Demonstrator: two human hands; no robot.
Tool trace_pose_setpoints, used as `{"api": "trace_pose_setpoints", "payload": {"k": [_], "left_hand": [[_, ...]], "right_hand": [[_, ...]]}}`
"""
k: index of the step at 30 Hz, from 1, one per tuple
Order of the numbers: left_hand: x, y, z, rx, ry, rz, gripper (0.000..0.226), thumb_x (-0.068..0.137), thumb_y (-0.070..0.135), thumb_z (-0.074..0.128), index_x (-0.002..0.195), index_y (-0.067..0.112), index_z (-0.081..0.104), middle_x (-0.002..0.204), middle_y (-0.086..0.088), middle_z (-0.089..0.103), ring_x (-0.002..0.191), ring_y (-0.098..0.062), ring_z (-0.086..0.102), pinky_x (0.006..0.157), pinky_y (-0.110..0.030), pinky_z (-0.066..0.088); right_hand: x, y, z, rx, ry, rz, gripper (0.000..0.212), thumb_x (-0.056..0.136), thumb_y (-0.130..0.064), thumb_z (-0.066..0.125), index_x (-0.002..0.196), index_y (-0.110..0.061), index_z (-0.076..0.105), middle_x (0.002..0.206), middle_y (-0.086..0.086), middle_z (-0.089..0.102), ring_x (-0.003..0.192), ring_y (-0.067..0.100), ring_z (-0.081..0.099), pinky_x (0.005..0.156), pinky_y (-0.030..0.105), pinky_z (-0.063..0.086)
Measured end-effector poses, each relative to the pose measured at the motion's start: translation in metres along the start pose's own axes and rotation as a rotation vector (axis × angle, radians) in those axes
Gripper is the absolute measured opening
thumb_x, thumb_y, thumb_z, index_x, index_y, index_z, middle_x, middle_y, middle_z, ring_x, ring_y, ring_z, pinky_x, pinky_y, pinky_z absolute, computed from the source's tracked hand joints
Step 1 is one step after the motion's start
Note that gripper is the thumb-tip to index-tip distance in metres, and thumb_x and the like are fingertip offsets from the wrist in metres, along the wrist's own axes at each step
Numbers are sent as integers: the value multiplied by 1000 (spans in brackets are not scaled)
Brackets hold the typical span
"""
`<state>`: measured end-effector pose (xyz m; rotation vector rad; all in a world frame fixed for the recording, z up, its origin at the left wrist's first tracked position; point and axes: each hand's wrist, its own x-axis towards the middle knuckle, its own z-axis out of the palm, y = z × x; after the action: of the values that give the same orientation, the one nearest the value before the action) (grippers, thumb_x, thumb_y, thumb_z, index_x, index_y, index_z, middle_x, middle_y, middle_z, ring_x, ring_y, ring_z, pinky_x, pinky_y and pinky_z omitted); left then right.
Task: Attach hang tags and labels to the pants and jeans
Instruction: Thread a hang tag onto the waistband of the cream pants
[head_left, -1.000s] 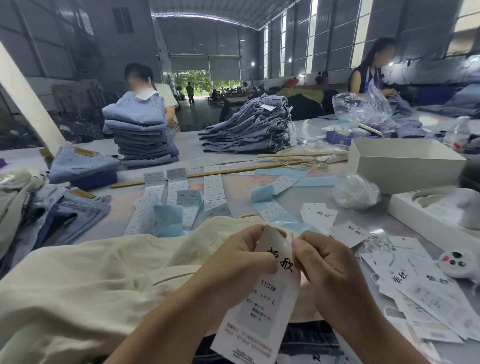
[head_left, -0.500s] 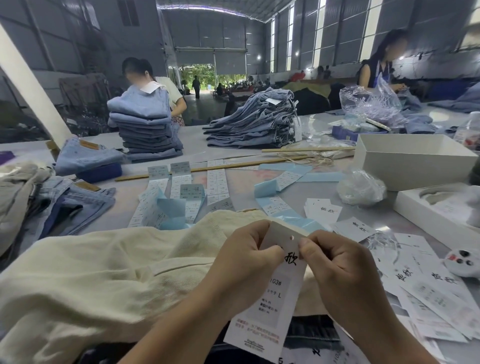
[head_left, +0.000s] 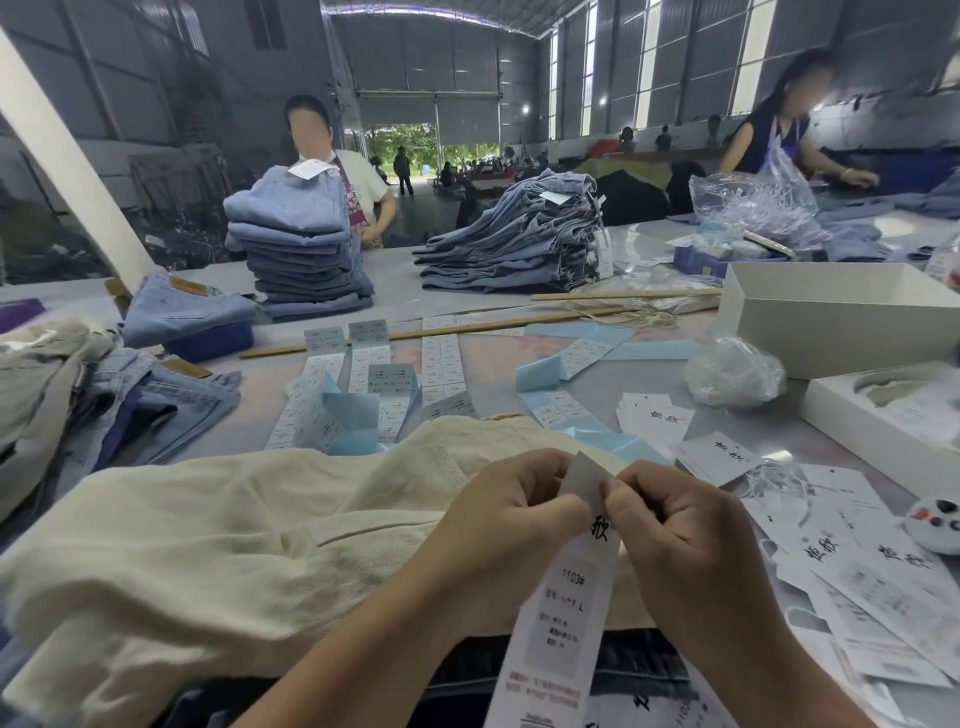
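Note:
A long white hang tag (head_left: 566, 613) with black characters and "1103#" printed on it hangs upright in front of me. My left hand (head_left: 514, 519) and my right hand (head_left: 675, 530) both pinch its top end, fingertips almost meeting. Under the hands lie cream pants (head_left: 218, 530), spread across the table's near side. Dark jeans (head_left: 634, 660) peek out beneath them. Loose hang tags (head_left: 862, 566) are scattered at the right. Strips of size labels (head_left: 363, 395) on blue backing lie beyond the cream pants.
Two stacks of folded jeans (head_left: 306, 244) (head_left: 519, 234) stand at the table's far side, more jeans (head_left: 156, 384) at the left. White boxes (head_left: 831, 312), a plastic bag (head_left: 732, 371) and wooden sticks (head_left: 467, 327) lie at the right. Two people work across the table.
My hands have closed in on the tag's top end, covering the upper character. The tag's top edge now tilts away and it hangs straighter.

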<state>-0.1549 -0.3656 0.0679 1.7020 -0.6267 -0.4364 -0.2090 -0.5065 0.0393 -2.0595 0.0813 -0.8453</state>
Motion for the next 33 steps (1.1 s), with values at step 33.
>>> {"api": "trace_pose_setpoints", "payload": {"k": [33], "left_hand": [[-1, 1, -3, -114, 15, -74, 11, 94, 12, 63, 98, 6, 70, 80, -10, 73, 65, -16, 69, 54, -25, 53]], "right_hand": [[-10, 3, 10, -124, 206, -237, 10, 84, -22, 65, 74, -21, 64, 58, -18, 56, 56, 7, 54, 48, 18, 41]]}}
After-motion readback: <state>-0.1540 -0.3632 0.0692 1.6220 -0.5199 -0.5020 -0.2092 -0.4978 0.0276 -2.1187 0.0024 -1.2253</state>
